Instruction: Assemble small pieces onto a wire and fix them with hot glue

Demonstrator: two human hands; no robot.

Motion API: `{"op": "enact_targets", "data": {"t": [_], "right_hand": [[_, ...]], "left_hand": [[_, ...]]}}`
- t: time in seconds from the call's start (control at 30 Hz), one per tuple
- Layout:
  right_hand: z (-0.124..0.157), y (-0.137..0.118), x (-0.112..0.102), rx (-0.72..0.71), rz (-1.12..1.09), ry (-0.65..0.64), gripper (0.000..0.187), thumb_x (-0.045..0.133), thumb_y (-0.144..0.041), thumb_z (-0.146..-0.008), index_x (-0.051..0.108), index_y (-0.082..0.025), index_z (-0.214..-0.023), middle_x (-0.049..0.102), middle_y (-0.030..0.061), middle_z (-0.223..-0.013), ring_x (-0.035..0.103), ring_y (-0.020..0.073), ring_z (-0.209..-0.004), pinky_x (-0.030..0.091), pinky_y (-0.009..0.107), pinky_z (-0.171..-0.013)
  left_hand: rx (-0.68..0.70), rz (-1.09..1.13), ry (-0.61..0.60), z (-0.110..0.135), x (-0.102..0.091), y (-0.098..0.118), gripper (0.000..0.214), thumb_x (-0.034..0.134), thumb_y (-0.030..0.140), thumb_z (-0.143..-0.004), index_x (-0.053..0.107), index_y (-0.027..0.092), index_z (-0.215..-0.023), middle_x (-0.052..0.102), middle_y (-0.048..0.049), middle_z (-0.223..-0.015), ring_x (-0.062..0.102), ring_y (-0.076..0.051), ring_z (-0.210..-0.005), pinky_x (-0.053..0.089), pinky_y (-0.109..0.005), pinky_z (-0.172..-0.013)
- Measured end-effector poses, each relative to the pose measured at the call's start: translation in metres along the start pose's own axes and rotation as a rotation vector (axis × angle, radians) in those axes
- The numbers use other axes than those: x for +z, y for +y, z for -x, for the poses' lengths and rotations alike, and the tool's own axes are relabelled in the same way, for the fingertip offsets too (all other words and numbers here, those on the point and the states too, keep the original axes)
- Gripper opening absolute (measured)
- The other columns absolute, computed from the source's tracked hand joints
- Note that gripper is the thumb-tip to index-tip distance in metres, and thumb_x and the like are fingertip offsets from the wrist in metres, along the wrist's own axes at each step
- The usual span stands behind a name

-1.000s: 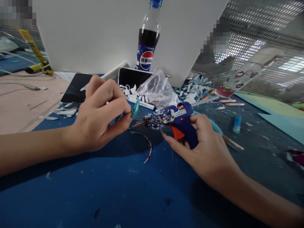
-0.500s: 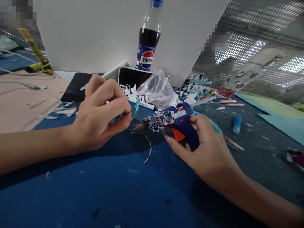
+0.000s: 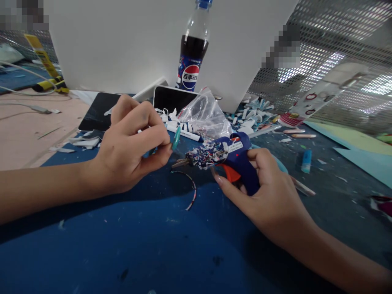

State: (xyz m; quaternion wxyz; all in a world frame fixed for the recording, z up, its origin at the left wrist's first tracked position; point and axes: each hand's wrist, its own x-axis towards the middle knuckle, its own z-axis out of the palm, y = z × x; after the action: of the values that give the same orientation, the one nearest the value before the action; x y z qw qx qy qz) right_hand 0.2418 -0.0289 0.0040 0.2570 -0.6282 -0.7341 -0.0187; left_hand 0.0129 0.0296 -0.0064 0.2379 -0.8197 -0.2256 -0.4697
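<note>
Pinched between thumb and forefinger of my left hand (image 3: 131, 147) is a small teal curved piece (image 3: 176, 138); its kind is hard to make out. My right hand (image 3: 269, 192) is wrapped round the handle of a blue hot glue gun (image 3: 240, 157) with an orange trigger. Coloured scraps crust the gun's front, and its metal nozzle points left, just below and apart from the teal piece. Under the nozzle, a thin curved patterned strip (image 3: 193, 190) lies on the blue table (image 3: 137, 249).
Behind my hands stand a cola bottle (image 3: 190, 65), a phone (image 3: 173, 98), a clear plastic bag (image 3: 208, 114) and a white marker (image 3: 186, 134). Foam scraps (image 3: 254, 112) pile up at the back. A patterned cup (image 3: 315, 98) leans at right; a dark tablet-like slab (image 3: 96, 112) lies left.
The view has shifted very slightly. Both hands keep their grips, with the teal piece and glue gun in nearly the same places.
</note>
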Motion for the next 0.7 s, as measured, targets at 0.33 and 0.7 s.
{"op": "enact_targets", "data": {"t": [0.33, 0.7], "right_hand": [[0.0001, 0.0032, 0.0013, 0.024, 0.003, -0.003, 0.037, 0.064, -0.044, -0.068, 0.038, -0.023, -0.083, 0.058, 0.0014, -0.061, 0.057, 0.0201, -0.050, 0.036, 0.030, -0.045], [0.0012, 0.0047, 0.0016, 0.011, 0.020, 0.011, 0.038, 0.064, -0.046, -0.068, 0.041, -0.022, -0.086, 0.059, 0.0032, -0.064, 0.057, 0.0205, -0.054, 0.037, 0.030, -0.046]], "left_hand": [[-0.013, -0.011, -0.009, -0.0004, 0.0000, -0.0003, 0.019, 0.058, 0.012, -0.077, 0.045, 0.019, -0.064, 0.050, 0.0008, -0.067, 0.040, -0.010, -0.058, 0.037, -0.033, -0.062], [-0.028, -0.017, -0.012, 0.0000, -0.0003, 0.0008, 0.021, 0.058, 0.012, -0.077, 0.045, 0.019, -0.062, 0.051, 0.0007, -0.066, 0.039, -0.011, -0.059, 0.038, -0.032, -0.062]]}}
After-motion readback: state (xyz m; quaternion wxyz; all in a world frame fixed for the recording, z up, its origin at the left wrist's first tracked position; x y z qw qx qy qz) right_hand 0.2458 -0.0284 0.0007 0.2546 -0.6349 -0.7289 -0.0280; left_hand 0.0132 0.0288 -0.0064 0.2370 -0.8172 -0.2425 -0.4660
